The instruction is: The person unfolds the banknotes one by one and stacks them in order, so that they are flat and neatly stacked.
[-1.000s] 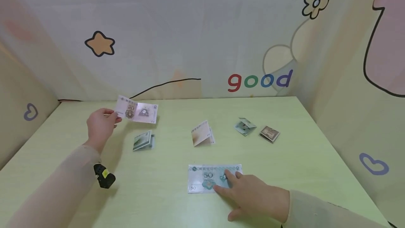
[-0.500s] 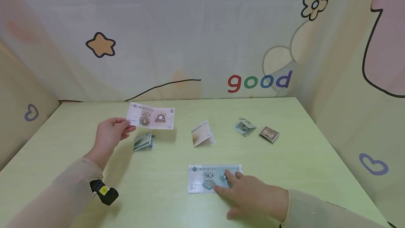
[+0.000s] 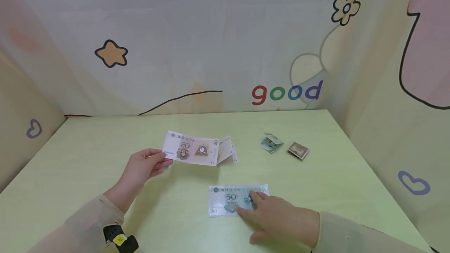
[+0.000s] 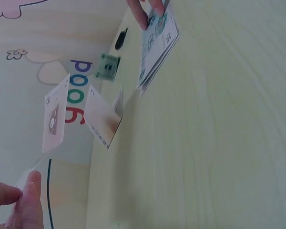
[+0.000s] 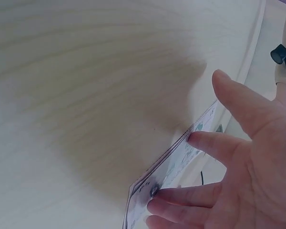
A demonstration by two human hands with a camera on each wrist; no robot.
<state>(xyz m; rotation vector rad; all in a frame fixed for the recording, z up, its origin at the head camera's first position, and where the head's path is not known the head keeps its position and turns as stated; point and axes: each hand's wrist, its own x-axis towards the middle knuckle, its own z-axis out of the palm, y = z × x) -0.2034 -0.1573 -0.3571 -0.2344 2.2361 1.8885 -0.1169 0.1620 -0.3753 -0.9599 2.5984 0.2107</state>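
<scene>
The left hand (image 3: 140, 167) pinches the left end of a pinkish 20 note (image 3: 191, 149) between thumb and fingers, holding it unfolded above the table (image 3: 334, 186) at the left-centre. The right hand (image 3: 277, 214) has its fingers spread and reaching out, fingertips resting on the right part of a blue-green 50 note (image 3: 219, 202). That note lies flat at the near centre, on top of a thin stack whose layered edges show in both wrist views.

A folded beige note (image 3: 224, 149) stands on its edges at the centre, its left part hidden by the 20 note in the head view. At the far right lie a folded green note (image 3: 271, 143) and, just right of it, a folded brown note (image 3: 298, 150).

Since a second ago, the left hand has brought the 20 note rightward and nearer from the far left. The right hand, the 50 note and those three folded notes have stayed in place.
</scene>
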